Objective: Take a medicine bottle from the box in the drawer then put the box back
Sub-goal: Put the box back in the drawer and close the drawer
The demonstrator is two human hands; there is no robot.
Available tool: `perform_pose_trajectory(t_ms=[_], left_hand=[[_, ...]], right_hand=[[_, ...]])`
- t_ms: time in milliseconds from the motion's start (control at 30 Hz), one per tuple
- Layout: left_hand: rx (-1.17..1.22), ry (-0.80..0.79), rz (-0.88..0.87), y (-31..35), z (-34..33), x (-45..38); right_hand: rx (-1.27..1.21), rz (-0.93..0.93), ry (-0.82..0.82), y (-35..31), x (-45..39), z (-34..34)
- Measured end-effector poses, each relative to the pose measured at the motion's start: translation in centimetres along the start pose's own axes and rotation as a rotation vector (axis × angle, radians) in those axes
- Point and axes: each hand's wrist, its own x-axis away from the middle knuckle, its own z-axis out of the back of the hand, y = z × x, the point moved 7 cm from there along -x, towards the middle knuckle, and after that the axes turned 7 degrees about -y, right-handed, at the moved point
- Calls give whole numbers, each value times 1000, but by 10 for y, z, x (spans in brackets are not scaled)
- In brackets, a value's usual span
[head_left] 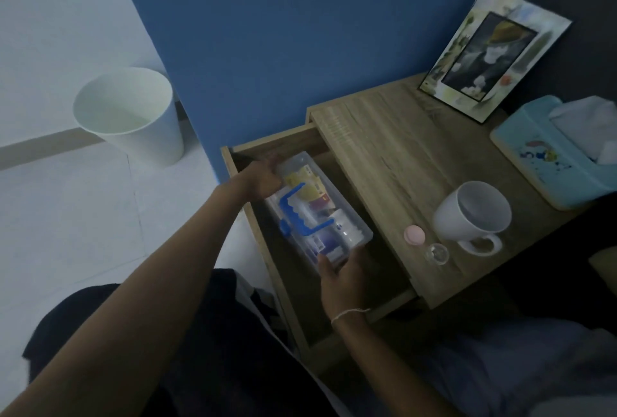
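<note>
A clear plastic box [359,233] with a blue handle [297,213] on its lid lies inside the open wooden drawer [384,283]. Several medicine packets and bottles show through the lid. My left hand [262,177] grips the box's far end. My right hand [340,278] holds its near end, thumb on the lid. On the nightstand top [377,136] a small clear bottle [436,253] stands beside a pink cap [414,235].
A white mug [474,216] stands on the nightstand top near the bottle. Behind it are a picture frame [490,52] and a light blue tissue box [554,152]. A white waste bin [133,116] stands on the floor to the left, by the blue wall.
</note>
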Motion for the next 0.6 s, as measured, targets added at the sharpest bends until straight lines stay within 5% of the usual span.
perform_pose_trajectory(t_ms=[400,600], left_hand=[[-96,-63,19,-30,-41,-44],[-470,166,-212,-8,-61,-19]], right_hand=[[57,-151,-36,41,-16,-29],[314,-7,27,31,-28,-17]])
